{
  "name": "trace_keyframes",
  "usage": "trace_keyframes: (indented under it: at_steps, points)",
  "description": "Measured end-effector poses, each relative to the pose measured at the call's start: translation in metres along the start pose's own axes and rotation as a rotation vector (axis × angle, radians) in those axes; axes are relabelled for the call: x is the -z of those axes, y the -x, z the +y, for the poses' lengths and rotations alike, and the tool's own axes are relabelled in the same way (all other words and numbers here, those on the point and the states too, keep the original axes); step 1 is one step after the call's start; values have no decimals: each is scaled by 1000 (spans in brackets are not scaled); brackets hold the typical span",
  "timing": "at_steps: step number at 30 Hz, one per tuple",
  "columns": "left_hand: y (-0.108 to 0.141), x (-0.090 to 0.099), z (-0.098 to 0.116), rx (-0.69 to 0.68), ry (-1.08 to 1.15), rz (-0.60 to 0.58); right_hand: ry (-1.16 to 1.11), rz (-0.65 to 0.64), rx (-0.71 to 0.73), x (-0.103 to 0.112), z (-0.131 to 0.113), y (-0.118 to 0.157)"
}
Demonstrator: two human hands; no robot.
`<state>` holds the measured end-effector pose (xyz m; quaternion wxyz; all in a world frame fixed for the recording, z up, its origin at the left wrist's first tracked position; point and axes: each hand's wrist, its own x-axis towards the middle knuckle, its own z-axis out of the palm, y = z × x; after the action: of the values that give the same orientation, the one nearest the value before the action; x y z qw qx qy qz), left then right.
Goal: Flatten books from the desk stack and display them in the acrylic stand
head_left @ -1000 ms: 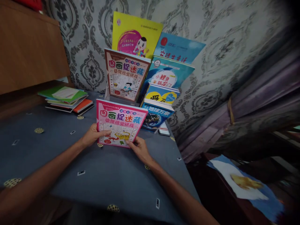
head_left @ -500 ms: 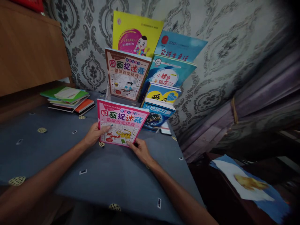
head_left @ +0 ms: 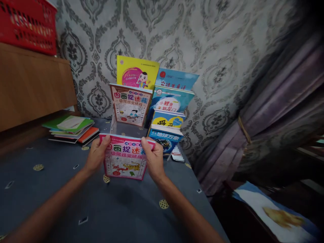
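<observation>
A pink-bordered children's book with a tiger on its cover is held upright above the table, cover towards me. My left hand grips its upper left side, thumb on the front. On the upper right corner, my right hand is closed the same way; the fingers behind the book are hidden. Just beyond it, a clear stand bears a brown picture book with a yellow book behind. To their right several blue books stand in stepped rows.
A pile of books and folders lies at the left on the blue patterned tablecloth. A red basket sits on a wooden cabinet. At the right hangs a tied curtain, above a blue and white cloth or sheet.
Both hands have shifted from the book's lower part to its upper sides, still gripping it. The book now stands more upright. My view has tilted up, showing more of the red basket.
</observation>
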<state>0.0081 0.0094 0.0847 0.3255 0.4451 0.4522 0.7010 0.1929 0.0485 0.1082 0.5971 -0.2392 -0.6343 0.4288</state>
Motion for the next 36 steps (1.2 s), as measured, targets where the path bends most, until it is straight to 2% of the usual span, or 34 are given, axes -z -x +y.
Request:
trace_keyframes:
  at_steps: [5,10,16,18,23,30,36]
  points:
    - [1,-8,1,22,-18,-4,29,54,36,-1,3,6]
    - [-4,1,-8,61,-8,-44,79,61,82,1,8,8]
    - [4,11,-26,281,99,-326,59,93,-2,1,25,15]
    - [6,11,-29,307,119,-363,49,119,-24,0,32,19]
    - [6,12,-32,327,117,-358,54,106,-37,-3,40,27]
    - [7,16,-30,321,82,-323,97,104,-3,-6,35,32]
    - [5,19,-32,317,52,-354,112,83,23,-6,37,34]
